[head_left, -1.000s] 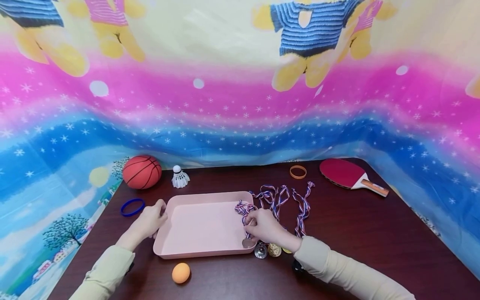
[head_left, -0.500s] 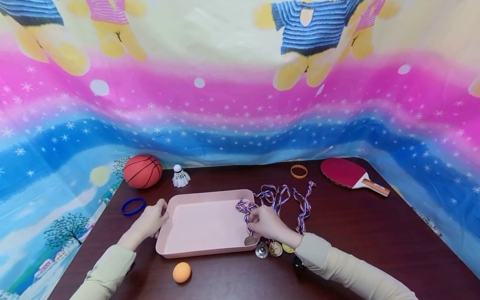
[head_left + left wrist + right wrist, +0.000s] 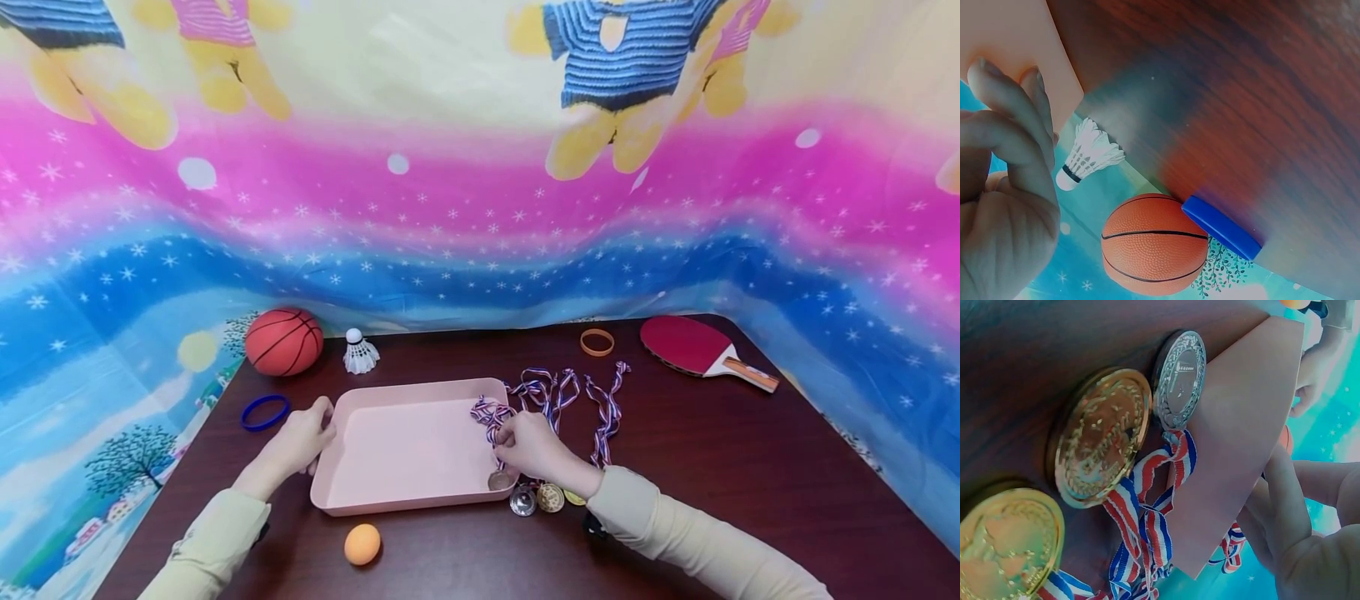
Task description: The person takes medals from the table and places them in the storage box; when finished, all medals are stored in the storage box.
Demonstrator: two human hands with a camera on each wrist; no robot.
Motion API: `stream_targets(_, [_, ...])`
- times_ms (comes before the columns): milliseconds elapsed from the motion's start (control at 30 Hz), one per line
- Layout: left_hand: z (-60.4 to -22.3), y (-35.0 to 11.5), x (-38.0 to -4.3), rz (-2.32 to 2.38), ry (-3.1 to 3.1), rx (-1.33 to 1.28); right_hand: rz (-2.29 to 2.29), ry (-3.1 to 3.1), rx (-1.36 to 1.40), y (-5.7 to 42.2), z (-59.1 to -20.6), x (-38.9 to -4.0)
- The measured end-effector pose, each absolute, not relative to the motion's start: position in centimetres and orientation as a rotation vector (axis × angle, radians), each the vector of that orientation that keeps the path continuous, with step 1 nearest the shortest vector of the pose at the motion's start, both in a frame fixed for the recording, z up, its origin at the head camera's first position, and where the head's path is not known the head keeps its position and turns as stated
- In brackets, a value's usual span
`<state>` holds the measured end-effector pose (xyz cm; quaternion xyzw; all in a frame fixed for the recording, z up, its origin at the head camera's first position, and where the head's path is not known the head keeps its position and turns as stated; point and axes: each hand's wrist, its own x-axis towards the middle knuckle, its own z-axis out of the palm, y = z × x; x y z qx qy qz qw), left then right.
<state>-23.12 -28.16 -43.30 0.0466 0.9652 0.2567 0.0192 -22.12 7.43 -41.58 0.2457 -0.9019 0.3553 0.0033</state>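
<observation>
A shallow pink tray (image 3: 408, 503) lies on the table between both hands. My left hand (image 3: 302, 437) grips its left rim, and in the left wrist view the bent fingers (image 3: 1013, 103) meet the tray wall. At the opposite rim, my right hand (image 3: 536, 447) holds the tray with fingers curled at the edge. Inside the tray near that hand is a medal (image 3: 498, 481) with a red, white and blue ribbon (image 3: 489, 410), partly covered by the hand. Just outside lie a silver medal (image 3: 1180, 381), a gold medal (image 3: 1104, 437) and another gold medal (image 3: 1010, 544).
An orange ball (image 3: 362, 544) sits before the tray. At the back left are a small basketball (image 3: 284, 342), a shuttlecock (image 3: 361, 352) and a blue wristband (image 3: 265, 412). An orange wristband (image 3: 597, 342) and a red table tennis paddle (image 3: 686, 343) lie at the back right.
The tray, with the medal in it, has shifted slightly to the right, both hands staying at its rims. Over the last half second almost nothing has moved.
</observation>
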Motion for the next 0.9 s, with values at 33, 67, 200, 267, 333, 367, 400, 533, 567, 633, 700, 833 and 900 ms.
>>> stream_targets(33, [-43.3,-28.2,-23.1,0.799,2.998,0.14,1.092,-2.831,0.772,7.4,-41.5,-22.1])
stream_targets(67, [-43.3,-28.2,-23.1,0.801,3.004,0.148,1.072,-2.832,0.773,7.5,-41.5,-22.1])
stream_targets(200, [-43.4,-28.2,-23.1,0.805,3.027,0.165,1.058,-2.833,0.767,7.5,-41.3,-22.0])
stream_targets(267, [-43.4,-28.2,-23.1,0.805,3.033,0.168,1.052,-2.823,0.769,7.5,-41.3,-21.9])
stream_targets(333, [-43.4,-28.2,-23.1,0.805,3.032,0.17,1.04,-2.816,0.776,7.5,-41.3,-21.7])
stream_targets(367, [-43.4,-28.2,-23.1,0.806,3.034,0.17,1.03,-2.811,0.782,7.5,-41.3,-21.7])
stream_targets(400, [-43.4,-28.2,-23.1,0.806,3.033,0.17,1.017,-2.81,0.784,7.5,-41.3,-21.6])
stream_targets(533, [-43.4,-28.2,-23.1,0.804,3.034,0.175,1.053,-2.819,0.805,7.7,-41.2,-21.4])
stream_targets(567, [-43.4,-28.2,-23.1,0.802,3.034,0.176,1.075,-2.821,0.812,7.8,-41.2,-21.4])
stream_targets(633, [-43.4,-28.2,-23.1,0.802,3.032,0.173,1.151,-2.835,0.821,8.0,-41.1,-21.4])
stream_targets(700, [-43.4,-28.2,-23.1,0.803,3.03,0.169,1.287,-2.86,0.816,8.3,-41.0,-21.5])
stream_targets(833, [-43.4,-28.2,-23.1,0.802,3.033,0.169,1.628,-2.899,0.754,9.0,-40.8,-21.5])
stream_targets(900, [-43.5,-28.2,-23.1,0.806,3.032,0.167,1.737,-2.897,0.731,9.4,-40.6,-21.5])
